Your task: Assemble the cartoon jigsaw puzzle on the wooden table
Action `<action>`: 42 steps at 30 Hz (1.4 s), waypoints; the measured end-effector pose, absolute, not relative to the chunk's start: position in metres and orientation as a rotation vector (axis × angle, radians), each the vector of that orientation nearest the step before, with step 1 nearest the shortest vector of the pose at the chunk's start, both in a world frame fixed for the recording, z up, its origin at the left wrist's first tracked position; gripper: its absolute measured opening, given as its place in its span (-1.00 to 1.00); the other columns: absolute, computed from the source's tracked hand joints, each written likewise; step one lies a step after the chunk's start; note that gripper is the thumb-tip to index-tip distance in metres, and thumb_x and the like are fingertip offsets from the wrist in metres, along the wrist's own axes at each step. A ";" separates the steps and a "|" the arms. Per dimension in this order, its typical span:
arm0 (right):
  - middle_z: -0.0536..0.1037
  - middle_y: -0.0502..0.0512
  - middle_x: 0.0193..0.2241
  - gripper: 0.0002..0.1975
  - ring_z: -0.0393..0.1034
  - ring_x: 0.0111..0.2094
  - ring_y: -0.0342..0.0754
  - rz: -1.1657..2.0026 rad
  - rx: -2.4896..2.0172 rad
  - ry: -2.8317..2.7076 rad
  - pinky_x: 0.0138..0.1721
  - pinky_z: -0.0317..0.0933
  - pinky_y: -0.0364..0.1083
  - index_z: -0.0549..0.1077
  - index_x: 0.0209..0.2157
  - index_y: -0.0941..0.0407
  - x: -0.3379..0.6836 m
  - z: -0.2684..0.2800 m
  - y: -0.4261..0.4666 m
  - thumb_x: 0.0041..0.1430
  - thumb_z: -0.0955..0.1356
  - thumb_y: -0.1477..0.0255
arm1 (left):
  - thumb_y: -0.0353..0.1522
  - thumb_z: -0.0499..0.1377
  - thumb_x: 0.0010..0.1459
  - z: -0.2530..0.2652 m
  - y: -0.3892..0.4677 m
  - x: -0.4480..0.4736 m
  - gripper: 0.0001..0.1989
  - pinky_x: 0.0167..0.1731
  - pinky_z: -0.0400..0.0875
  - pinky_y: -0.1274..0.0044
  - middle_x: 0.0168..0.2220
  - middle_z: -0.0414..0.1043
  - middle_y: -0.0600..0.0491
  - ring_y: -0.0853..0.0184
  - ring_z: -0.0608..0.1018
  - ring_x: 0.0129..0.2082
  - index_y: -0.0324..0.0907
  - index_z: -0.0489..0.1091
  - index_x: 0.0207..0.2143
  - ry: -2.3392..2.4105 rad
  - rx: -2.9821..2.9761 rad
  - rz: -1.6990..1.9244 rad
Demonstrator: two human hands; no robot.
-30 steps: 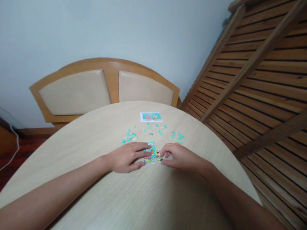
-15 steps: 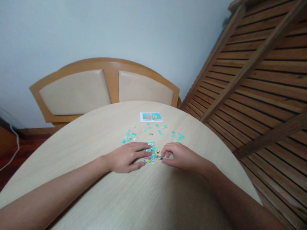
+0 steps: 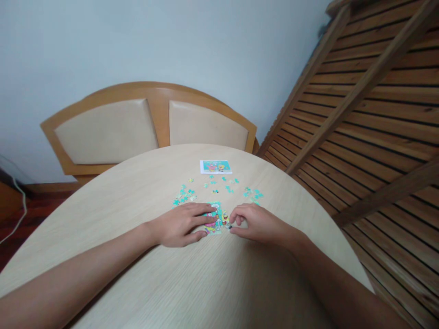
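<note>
A partly joined jigsaw puzzle [image 3: 217,211] lies on the round table, showing a pink figure against turquoise. My left hand [image 3: 185,223] rests flat over its left side, fingers stretched out and hiding part of it. Along the right edge sits a yellow cartoon section [image 3: 225,216]. My right hand [image 3: 255,223] is there, its fingers curled and its thumb at a small dark-and-white puzzle piece [image 3: 228,225] at the section's lower corner. The fingertips partly cover that piece.
Loose turquoise pieces lie in a left cluster [image 3: 184,195] and a right cluster [image 3: 253,194], with several more between. Behind them is a reference picture card [image 3: 216,167]. A padded chair back [image 3: 109,132] stands beyond the table [image 3: 164,283]; wooden slats [image 3: 363,100] rise at right.
My right fingertips have shifted very slightly left, toward the yellow section, and the small dark piece now sits closer against it. My left hand stays in place.
</note>
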State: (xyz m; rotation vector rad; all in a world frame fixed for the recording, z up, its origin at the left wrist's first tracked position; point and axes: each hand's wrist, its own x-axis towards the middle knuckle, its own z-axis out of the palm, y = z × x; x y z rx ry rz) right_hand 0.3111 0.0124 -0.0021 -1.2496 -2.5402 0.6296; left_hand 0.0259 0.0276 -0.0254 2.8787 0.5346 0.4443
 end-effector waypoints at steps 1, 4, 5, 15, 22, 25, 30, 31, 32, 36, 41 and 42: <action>0.59 0.03 -0.36 -0.86 0.46 -0.26 -0.02 0.636 -1.247 -2.543 -0.16 0.20 -0.08 0.58 -0.27 0.09 0.311 -0.002 0.012 0.09 0.47 0.39 | -0.25 0.11 0.36 -0.025 0.028 0.026 -0.56 0.23 0.32 0.19 0.32 0.25 -0.15 0.03 0.38 0.26 -0.10 0.31 0.25 0.538 2.879 0.439; 0.59 0.02 -0.36 -0.87 0.46 -0.28 -0.03 0.659 -1.218 -2.555 -0.17 0.21 -0.09 0.59 -0.28 0.09 0.308 -0.001 0.011 0.09 0.47 0.39 | -0.25 0.10 0.36 -0.025 0.028 0.026 -0.56 0.23 0.32 0.19 0.32 0.25 -0.16 0.03 0.38 0.27 -0.12 0.31 0.25 0.545 2.883 0.421; 0.59 0.02 -0.36 -0.87 0.46 -0.28 -0.03 0.665 -1.207 -2.559 -0.18 0.21 -0.10 0.59 -0.28 0.09 0.308 -0.001 0.011 0.09 0.47 0.39 | -0.25 0.10 0.36 -0.025 0.028 0.026 -0.56 0.23 0.32 0.19 0.32 0.24 -0.16 0.03 0.38 0.27 -0.12 0.31 0.25 0.547 2.886 0.415; 0.59 -0.01 -0.38 -0.86 0.47 -0.30 -0.05 0.655 -1.158 -2.554 -0.19 0.20 -0.11 0.58 -0.28 0.10 0.305 -0.010 0.012 0.10 0.49 0.39 | -0.25 0.10 0.36 -0.025 0.028 0.026 -0.55 0.24 0.31 0.18 0.32 0.24 -0.17 0.03 0.37 0.27 -0.14 0.31 0.25 0.545 2.900 0.409; 0.57 -0.02 -0.41 -0.88 0.46 -0.33 -0.07 0.609 -1.158 -2.552 -0.22 0.18 -0.12 0.57 -0.31 0.11 0.302 -0.010 0.012 0.10 0.50 0.39 | -0.25 0.10 0.36 -0.025 0.028 0.026 -0.56 0.23 0.32 0.19 0.31 0.25 -0.15 0.03 0.38 0.26 -0.12 0.31 0.25 0.543 2.891 0.416; 0.57 -0.02 -0.42 -0.88 0.45 -0.33 -0.07 0.594 -1.155 -2.555 -0.23 0.17 -0.12 0.57 -0.31 0.11 0.301 -0.011 0.012 0.10 0.50 0.39 | -0.25 0.10 0.36 -0.024 0.027 0.026 -0.57 0.23 0.32 0.18 0.31 0.25 -0.16 0.03 0.38 0.26 -0.13 0.32 0.24 0.545 2.895 0.418; 0.55 -0.03 -0.43 -0.88 0.44 -0.34 -0.08 0.570 -1.135 -2.562 -0.25 0.15 -0.13 0.57 -0.32 0.11 0.300 -0.012 0.012 0.10 0.51 0.40 | -0.26 0.10 0.36 -0.024 0.027 0.026 -0.57 0.23 0.32 0.18 0.31 0.25 -0.16 0.04 0.38 0.26 -0.13 0.32 0.24 0.551 2.899 0.408; 0.55 -0.04 -0.43 -0.88 0.43 -0.35 -0.08 0.563 -1.132 -2.564 -0.25 0.15 -0.13 0.57 -0.31 0.11 0.300 -0.011 0.012 0.10 0.51 0.40 | -0.26 0.10 0.36 -0.025 0.027 0.026 -0.57 0.23 0.32 0.18 0.31 0.25 -0.16 0.04 0.38 0.27 -0.13 0.32 0.24 0.550 2.900 0.410; 0.55 -0.04 -0.44 -0.88 0.43 -0.35 -0.08 0.554 -1.126 -2.568 -0.25 0.15 -0.13 0.57 -0.31 0.10 0.300 -0.011 0.012 0.10 0.51 0.40 | -0.26 0.10 0.36 -0.025 0.027 0.026 -0.57 0.23 0.32 0.18 0.32 0.25 -0.15 0.05 0.38 0.27 -0.13 0.31 0.24 0.548 2.901 0.412; 0.57 -0.05 -0.40 -0.90 0.44 -0.31 -0.08 0.532 -1.044 -2.620 -0.21 0.15 -0.12 0.58 -0.26 0.08 0.300 -0.010 0.013 0.16 0.48 0.41 | -0.25 0.09 0.37 -0.025 0.028 0.026 -0.57 0.24 0.31 0.20 0.32 0.24 -0.14 0.06 0.38 0.26 -0.12 0.30 0.25 0.551 2.905 0.417; 0.62 -0.02 -0.35 -0.92 0.46 -0.26 -0.06 0.512 -0.962 -2.665 -0.18 0.16 -0.11 0.60 -0.23 0.06 0.301 -0.012 0.015 0.22 0.45 0.42 | -0.26 0.10 0.36 -0.024 0.027 0.027 -0.57 0.23 0.33 0.20 0.31 0.26 -0.14 0.06 0.39 0.26 -0.12 0.32 0.24 0.550 2.895 0.428; 0.62 -0.01 -0.34 -0.91 0.46 -0.25 -0.05 0.508 -0.957 -2.667 -0.17 0.17 -0.10 0.61 -0.23 0.06 0.302 -0.012 0.015 0.22 0.45 0.41 | -0.26 0.10 0.36 -0.024 0.027 0.027 -0.57 0.23 0.33 0.20 0.31 0.26 -0.15 0.05 0.39 0.26 -0.12 0.32 0.24 0.549 2.893 0.429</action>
